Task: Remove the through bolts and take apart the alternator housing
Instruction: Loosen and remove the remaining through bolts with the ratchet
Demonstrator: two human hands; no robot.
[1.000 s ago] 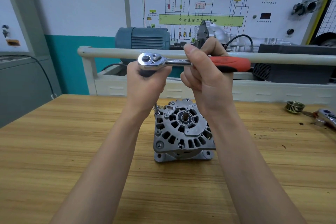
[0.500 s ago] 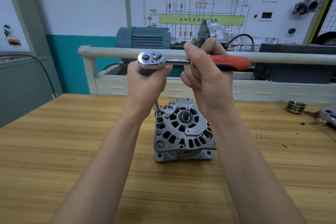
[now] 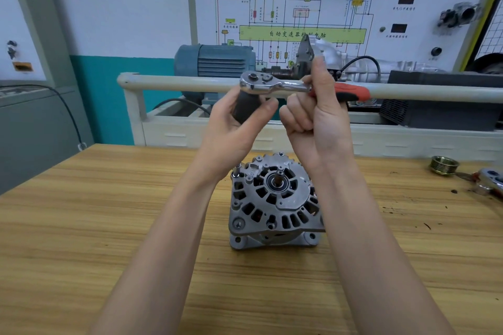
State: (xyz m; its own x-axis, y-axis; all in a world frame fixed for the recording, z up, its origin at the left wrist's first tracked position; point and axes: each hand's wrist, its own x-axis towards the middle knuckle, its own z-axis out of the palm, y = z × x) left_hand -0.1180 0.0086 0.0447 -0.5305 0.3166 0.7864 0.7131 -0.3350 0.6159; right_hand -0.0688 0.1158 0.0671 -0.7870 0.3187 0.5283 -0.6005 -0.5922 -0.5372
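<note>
Lifting clear of the grey cast-aluminium alternator (image 3: pixel 275 205), the dark socket (image 3: pixel 246 106) that sat over the upper-left through bolt (image 3: pixel 237 170) half a second ago is now hanging well above it, leaving the bolt head standing exposed. The left hand (image 3: pixel 234 128) is curling loosely around that socket under the chrome ratchet wrench (image 3: pixel 275 84), while the right hand (image 3: pixel 317 119) is closing firmly on its red handle. The alternator is resting upright near the middle of the wooden worktop (image 3: pixel 81 226), toward its far edge, between both forearms.
</note>
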